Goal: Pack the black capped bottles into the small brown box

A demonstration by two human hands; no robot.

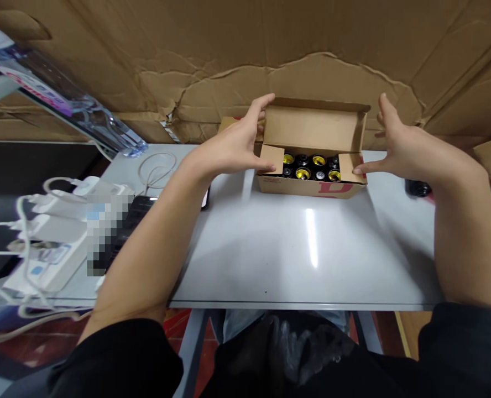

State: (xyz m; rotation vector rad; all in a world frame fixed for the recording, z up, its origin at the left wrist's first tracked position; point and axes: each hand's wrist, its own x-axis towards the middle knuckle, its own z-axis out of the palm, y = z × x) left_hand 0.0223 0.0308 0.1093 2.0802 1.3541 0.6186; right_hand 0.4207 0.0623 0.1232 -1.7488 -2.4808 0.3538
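An open cardboard box (312, 185) with red print stands at the back of the grey table (295, 260). Its lid stands up at the rear, and its short side flaps are folded outward. Inside are several black cylinders with gold and silver metal tops (309, 167), packed upright. My left hand (233, 145) is spread open, its fingertips against the left flap. My right hand (407, 152) is also open, with its fingertips at the right flap. Neither hand holds anything.
Left of my arm lie a white power strip (50, 243) with plugged-in cables, a coiled white cable (156, 168), and a dark keyboard (129, 224), partly pixelated. A plastic bottle (79, 105) lies at upper left. A black object (417, 188) sits at right, with a creased cardboard wall (245, 33) behind.
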